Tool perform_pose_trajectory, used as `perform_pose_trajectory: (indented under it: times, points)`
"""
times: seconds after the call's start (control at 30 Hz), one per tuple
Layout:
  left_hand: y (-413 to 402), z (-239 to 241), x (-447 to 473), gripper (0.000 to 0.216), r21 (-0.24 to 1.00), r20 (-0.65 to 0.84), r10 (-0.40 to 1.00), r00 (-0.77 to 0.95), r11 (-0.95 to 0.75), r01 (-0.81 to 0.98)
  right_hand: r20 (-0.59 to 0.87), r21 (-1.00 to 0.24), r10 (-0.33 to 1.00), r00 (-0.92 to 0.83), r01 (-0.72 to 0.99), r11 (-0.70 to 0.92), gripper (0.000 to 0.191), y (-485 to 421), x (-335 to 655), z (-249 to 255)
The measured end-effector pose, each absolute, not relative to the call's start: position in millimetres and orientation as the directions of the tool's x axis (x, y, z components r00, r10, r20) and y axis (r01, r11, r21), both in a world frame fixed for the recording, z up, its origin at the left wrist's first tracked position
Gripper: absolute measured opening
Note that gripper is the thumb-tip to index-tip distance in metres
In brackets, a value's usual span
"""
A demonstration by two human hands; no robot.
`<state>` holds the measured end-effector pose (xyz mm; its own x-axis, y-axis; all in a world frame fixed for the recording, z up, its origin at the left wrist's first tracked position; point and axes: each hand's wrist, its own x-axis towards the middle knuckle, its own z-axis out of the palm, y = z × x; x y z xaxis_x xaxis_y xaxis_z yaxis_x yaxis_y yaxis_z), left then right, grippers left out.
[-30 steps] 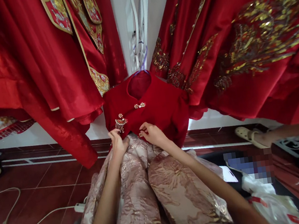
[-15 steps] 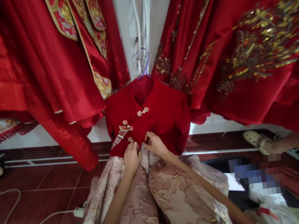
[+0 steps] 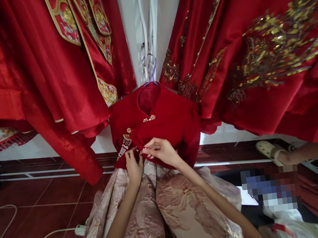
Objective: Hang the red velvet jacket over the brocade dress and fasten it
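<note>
A dark red jacket [image 3: 168,121] hangs on a purple hanger [image 3: 152,71] in front of me. Pearl flower fasteners [image 3: 149,118] sit below its neckline, and a fan-shaped beaded brooch [image 3: 125,143] with hanging strands is on its left side. At the lower front, my left hand [image 3: 135,167] is closed with fingertips pinching the jacket's edge. My right hand [image 3: 163,151] pinches the overlapping flap beside it; a small light fastener shows at its fingertips, partly covered. Below the hands, shiny pink-gold patterned fabric [image 3: 140,223] covers my lap.
Red gowns with gold embroidery [image 3: 70,21] and sequins [image 3: 281,44] hang on both sides. A white cable with a power strip [image 3: 80,230] lies on the tiled floor. At right are another person's foot in a cream clog [image 3: 268,151] and plastic bags [image 3: 296,226].
Both hands have moved left and the right hand has risen slightly, drawing the jacket's front flap leftward toward the brooch. The left fingers have shifted to the edge beneath the brooch.
</note>
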<state>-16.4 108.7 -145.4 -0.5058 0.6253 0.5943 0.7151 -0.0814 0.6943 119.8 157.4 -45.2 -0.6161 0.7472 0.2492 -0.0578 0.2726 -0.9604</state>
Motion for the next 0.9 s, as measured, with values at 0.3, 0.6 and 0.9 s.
perform_pose_trajectory:
  times: [0.3, 0.6, 0.9]
  points:
    - [116, -146, -24, 0.016, 0.842, 0.499, 0.609, -0.617, -0.173, 0.510, 0.372, -0.816, 0.747, -0.552, 0.189, 0.546, 0.015, 187, 81, -84]
    - [122, -145, -36, 0.023, 0.926, 0.373, 0.717, -0.589, -0.322, 0.194, 0.368, -0.735, 0.696, -0.616, 0.265, 0.623, 0.015, 191, 89, -88]
    - [118, -149, -34, 0.024, 0.935, 0.350, 0.695, -0.628, -0.302, 0.187, 0.443, -0.487, 0.641, -0.627, 0.431, 0.759, 0.017, 181, 91, -87]
